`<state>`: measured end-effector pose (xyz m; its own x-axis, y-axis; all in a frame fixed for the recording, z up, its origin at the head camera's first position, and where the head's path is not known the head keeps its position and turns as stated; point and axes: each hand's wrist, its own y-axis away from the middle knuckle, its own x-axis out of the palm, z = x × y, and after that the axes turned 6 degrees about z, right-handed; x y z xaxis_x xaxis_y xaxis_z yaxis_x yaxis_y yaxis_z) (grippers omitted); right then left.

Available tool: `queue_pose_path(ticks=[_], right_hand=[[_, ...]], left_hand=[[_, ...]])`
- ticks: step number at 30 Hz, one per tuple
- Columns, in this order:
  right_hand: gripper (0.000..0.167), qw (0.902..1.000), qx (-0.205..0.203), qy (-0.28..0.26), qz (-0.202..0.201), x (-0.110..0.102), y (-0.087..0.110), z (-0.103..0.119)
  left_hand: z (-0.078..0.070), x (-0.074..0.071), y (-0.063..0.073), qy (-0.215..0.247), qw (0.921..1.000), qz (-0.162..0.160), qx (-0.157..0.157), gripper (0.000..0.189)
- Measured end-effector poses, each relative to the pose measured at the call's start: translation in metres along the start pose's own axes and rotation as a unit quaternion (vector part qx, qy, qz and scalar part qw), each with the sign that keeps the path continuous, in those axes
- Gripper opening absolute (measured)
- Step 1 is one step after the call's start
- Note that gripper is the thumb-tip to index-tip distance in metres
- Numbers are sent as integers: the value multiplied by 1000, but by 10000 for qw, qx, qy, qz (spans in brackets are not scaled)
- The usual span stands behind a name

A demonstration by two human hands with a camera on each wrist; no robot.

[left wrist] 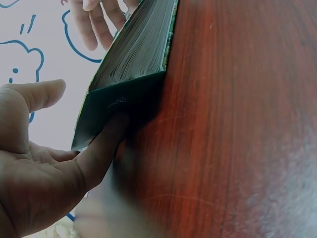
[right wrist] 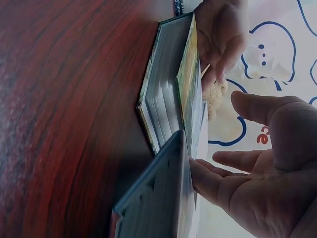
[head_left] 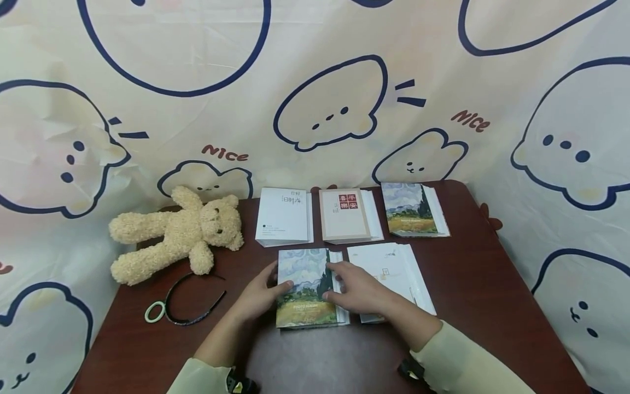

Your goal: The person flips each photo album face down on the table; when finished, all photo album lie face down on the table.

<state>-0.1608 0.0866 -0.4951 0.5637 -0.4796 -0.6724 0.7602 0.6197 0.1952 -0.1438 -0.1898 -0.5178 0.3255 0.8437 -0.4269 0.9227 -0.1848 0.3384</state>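
Observation:
A photo album with a painted landscape cover [head_left: 302,287] lies flat on the table in front of me. At its spine is my left hand [head_left: 261,295]; in the left wrist view a finger [left wrist: 101,153] touches the dark green spine [left wrist: 119,101], while the thumb [left wrist: 47,94] stands off the cover. My right hand [head_left: 361,287] reaches over the album's right edge, its fingers relaxed. From the right wrist view, its thumb [right wrist: 257,106] is raised and its fingertips are by the neighbouring white-covered album [head_left: 401,268]. Neither hand grips anything.
Behind stand a white album [head_left: 283,216], a beige album with red squares [head_left: 344,216] and another landscape album [head_left: 408,210]. A teddy bear [head_left: 182,232] lies at the left, near a black headband [head_left: 197,320] and a pale green ring [head_left: 155,312]. The table [head_left: 482,306] meets a patterned cloth.

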Motion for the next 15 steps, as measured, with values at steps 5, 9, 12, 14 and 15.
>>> queue_pose_path(ticks=[5, 9, 12, 14, 15], right_hand=[[71, 9997, 64, 213, 80, 0, -2, 2], [71, 9993, 90, 301, 182, 1, -3, 2], [72, 9991, 88, 339, 218, 2, -3, 1], [72, 9991, 67, 348, 219, 2, -4, 1], [72, 9991, 50, 350, 216, 2, -4, 1]], left_hand=[[1, 2, -1, 175, 9998, -17, 11, 83], [1, 2, 2, 375, 9993, 36, 3, 81], [1, 1, 5, 654, 9978, 105, -21, 80], [1, 0, 7, 745, 9971, 142, -35, 80], [0, -1, 7, 792, 9967, 163, -45, 80]])
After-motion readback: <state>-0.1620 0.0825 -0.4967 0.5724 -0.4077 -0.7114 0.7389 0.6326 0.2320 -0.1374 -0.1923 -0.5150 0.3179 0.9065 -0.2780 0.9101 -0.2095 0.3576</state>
